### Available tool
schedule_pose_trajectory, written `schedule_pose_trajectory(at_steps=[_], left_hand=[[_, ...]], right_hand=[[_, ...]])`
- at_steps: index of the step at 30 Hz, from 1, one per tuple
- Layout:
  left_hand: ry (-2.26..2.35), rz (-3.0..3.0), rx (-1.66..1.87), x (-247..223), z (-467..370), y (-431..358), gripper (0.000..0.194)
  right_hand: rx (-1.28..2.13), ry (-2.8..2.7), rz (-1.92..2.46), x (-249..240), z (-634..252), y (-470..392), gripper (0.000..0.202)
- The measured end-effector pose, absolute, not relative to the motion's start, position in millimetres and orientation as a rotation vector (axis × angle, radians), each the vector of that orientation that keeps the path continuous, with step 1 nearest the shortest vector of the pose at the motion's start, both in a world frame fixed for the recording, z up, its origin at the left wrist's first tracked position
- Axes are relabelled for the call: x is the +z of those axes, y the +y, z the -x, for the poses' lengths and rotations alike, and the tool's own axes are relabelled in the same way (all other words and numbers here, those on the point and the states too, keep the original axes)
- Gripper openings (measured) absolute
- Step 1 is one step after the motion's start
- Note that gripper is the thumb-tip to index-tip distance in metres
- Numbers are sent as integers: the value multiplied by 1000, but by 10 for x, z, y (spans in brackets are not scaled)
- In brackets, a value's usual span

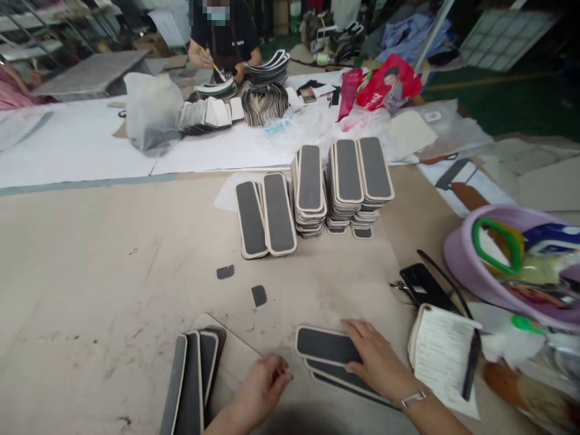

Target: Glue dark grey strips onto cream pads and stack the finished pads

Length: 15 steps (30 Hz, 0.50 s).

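My right hand (378, 359) lies with fingers stretched out over a dark grey rounded panel (324, 343) with a pale border. Beneath that panel, a few similar ones are fanned out on the table. My left hand (263, 386) is closed just left of them, its thumb and fingers drawn together; whatever they may hold is too small or hidden to make out. Beside my left wrist stands a group of grey panels (193, 374), overlapping one another. Two small dark grey pieces (259, 296) lie farther forward on the table.
Stacks of bordered grey panels (347, 172) stand ahead. On the right are a purple basin (460, 254) of supplies, a black phone (426, 287), small scissors and a notepad (441, 347) with a pen. Across the white table (217, 148), a person works beside curved pieces.
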<state>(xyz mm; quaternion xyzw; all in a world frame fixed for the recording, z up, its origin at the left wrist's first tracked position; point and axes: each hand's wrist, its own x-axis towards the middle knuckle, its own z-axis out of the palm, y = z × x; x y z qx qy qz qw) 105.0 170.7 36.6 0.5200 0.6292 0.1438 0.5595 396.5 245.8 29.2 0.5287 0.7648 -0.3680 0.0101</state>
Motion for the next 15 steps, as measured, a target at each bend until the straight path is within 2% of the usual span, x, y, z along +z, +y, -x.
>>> schedule_pose_trajectory(at_steps=[3, 5, 7, 11, 15], left_hand=[[1214, -646, 238, 250, -1440, 1425, 30], [1101, -227, 271, 197, -1658, 1329, 37], [1049, 17, 348, 170, -1802, 1288, 35], [960, 161, 422, 166, -1899, 1283, 21], [932, 203, 476, 175, -1903, 1286, 24]], right_hand=[[-1037, 2404, -1651, 279, -3970, 2261, 69], [-1023, 2398, -1630, 297, -3970, 2217, 65], [-1027, 2383, -1600, 305, -4010, 2164, 60], [-963, 2352, -1624, 238, -4153, 1911, 52], [-881, 2336, -1680, 94, -4187, 1595, 48]])
